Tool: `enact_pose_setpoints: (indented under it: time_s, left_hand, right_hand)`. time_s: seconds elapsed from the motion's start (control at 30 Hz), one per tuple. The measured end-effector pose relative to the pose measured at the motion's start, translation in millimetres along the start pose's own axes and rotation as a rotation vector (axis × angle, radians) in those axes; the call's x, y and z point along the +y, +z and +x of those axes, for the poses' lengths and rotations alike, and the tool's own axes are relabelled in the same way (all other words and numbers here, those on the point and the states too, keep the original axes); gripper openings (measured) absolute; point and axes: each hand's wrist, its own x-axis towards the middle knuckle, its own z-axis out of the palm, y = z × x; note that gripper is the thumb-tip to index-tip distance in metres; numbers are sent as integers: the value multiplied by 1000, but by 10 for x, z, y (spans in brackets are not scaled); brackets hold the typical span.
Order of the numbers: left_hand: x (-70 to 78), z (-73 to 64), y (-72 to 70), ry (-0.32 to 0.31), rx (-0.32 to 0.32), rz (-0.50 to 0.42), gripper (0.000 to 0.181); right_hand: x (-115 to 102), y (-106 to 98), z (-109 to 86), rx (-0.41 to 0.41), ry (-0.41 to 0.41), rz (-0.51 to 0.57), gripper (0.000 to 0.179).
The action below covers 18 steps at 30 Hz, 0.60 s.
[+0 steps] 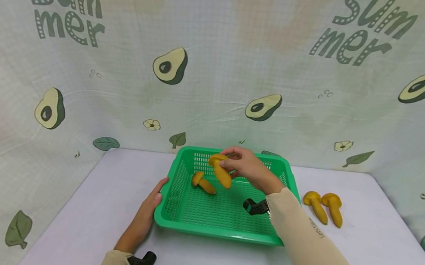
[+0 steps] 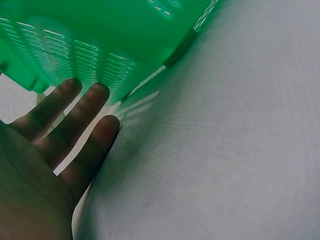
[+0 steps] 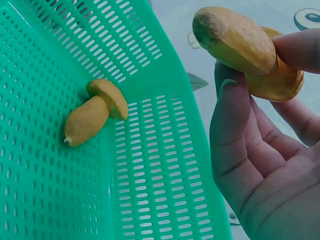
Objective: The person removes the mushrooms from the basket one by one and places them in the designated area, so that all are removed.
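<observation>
My right hand (image 1: 246,166) pinches a yellow-brown mushroom (image 1: 222,174) between thumb and fingers, above the green plastic basket (image 1: 217,231). In the right wrist view the held mushroom (image 3: 237,42) shows its stem end towards the camera, with the cap by the fingers. Another mushroom (image 1: 204,183) lies on the basket floor near the left wall; the right wrist view shows this mushroom (image 3: 95,115) as well. At the basket's left side is my left hand (image 1: 143,217), its fingers fairly straight along the outer wall. The left wrist view shows those fingers (image 2: 80,120) spread against the slotted wall.
Two more mushrooms lie side by side on the white table (image 1: 120,178), to the right of the basket: one mushroom (image 1: 316,206) nearer it, the other mushroom (image 1: 333,209) farther right. Behind the table hangs a cloth (image 1: 206,117) printed with avocados and leaves.
</observation>
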Motion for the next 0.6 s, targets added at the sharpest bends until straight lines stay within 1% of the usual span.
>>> enact_pose_setpoints:
  time_s: [0.27, 0.4, 0.6]
  left_hand:
    - [-35, 1, -12, -6, -3, 5, 51]
    - [-33, 1, -13, -8, -3, 9, 51]
    - [-34, 3, -16, -12, 1, 2, 50]
  right_hand:
    - [-9, -65, -63, 35, 18, 45, 37]
    - [-16, -118, -113, 59, 1, 67, 38]
    - [-29, -180, -188, 111, -12, 65, 38]
